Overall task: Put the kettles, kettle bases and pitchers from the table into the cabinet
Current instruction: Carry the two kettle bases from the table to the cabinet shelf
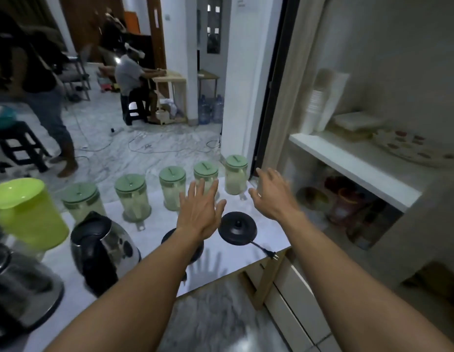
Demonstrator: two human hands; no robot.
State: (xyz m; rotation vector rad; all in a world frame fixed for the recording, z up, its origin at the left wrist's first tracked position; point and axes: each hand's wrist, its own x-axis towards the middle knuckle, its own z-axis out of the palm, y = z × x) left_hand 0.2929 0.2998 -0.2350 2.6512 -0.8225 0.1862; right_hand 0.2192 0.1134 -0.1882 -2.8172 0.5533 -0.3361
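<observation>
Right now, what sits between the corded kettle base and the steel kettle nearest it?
A second black kettle base, partly under the left forearm, shown in the head view.

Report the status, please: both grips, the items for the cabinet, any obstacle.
Left grip and right grip open, holding nothing, above the table. Kettle, kettle base, five green-lidded pitchers all on the table. Cabinet shelf already holds a plate.

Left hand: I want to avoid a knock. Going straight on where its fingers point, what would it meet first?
Probably the pitcher second from the right: the left hand's straight fingers point at it. The hand's height over the table is unclear, so it might pass above it.
</observation>
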